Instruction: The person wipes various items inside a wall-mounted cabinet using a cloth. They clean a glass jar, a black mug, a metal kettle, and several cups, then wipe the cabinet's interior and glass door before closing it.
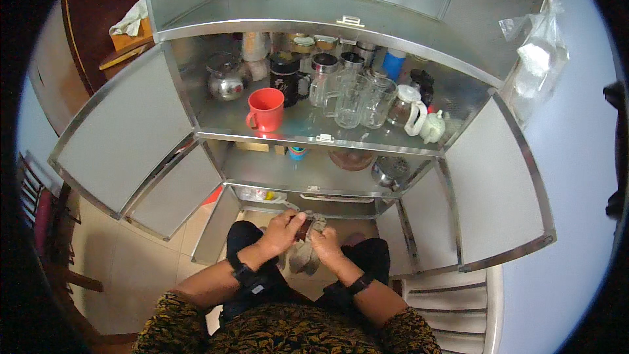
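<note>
Between my knees, in front of the cabinet's lowest opening, my left hand (284,232) grips a small dark brown object (304,230) whose kind I cannot make out. My right hand (325,243) is closed on a greyish cloth (305,257) that hangs down below both hands. Part of the cloth is bunched up against the brown object. Above the hands, a red plastic mug (266,109) stands near the front edge of the upper shelf. Glass mugs (349,103) and a black lidded mug (285,81) stand beside and behind it.
Open metal-framed doors (123,128) flank the cabinet. A steel teapot (227,78), a glass pot with a white lid (408,103) and a pale green teapot (433,127) share the upper shelf. Below are a brown bowl (351,159) and a metal pot (389,171). A plastic bag (535,59) hangs right.
</note>
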`<state>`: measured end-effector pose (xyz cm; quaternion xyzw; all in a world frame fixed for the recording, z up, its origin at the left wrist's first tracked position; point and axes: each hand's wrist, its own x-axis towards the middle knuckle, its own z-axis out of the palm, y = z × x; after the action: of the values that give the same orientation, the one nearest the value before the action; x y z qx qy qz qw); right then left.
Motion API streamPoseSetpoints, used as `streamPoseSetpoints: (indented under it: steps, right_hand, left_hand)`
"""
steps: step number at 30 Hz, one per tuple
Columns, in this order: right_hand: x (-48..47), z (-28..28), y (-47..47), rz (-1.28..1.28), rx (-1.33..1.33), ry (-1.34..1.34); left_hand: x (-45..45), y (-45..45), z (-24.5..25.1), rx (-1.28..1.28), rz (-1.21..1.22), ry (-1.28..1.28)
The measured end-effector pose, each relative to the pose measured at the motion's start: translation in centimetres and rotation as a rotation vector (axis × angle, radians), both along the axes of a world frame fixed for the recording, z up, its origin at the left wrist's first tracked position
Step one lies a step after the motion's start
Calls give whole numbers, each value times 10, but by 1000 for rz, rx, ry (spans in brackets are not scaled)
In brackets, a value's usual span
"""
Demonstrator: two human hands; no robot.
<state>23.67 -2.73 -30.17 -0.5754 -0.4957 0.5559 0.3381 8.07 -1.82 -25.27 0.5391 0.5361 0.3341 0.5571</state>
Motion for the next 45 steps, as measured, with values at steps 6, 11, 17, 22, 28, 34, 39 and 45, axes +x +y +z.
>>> streamPoseSetpoints:
  steps: [6,11,17,22,28,34,39,45]
  right_hand:
    - [-8,-14,-26,-8,-231,671]
    - [12,-7,2,229,299,-433]
    - [13,24,7,421,993,-935]
    - [4,28,-8,427,843,-977]
    - [-4,-6,-7,-25,-206,624]
    - [-1,-33,-17,-40,-320,473]
    - [9,-5,-2,363,475,-791]
    - [8,36,-2,467,887,-953]
  left_hand:
    - [-4,-5,2,851,-144,393]
    - [13,-7,-26,577,201,327]
    - [-16,4,-52,314,-440,716]
    - [-21,-1,-34,-96,-440,489]
    - [-1,-7,-1,986,77,221]
    - [-1,-13,-7,861,-26,456]
    - [5,-10,-48,463,101,496]
    - [-29,10,-50,378,-837,752]
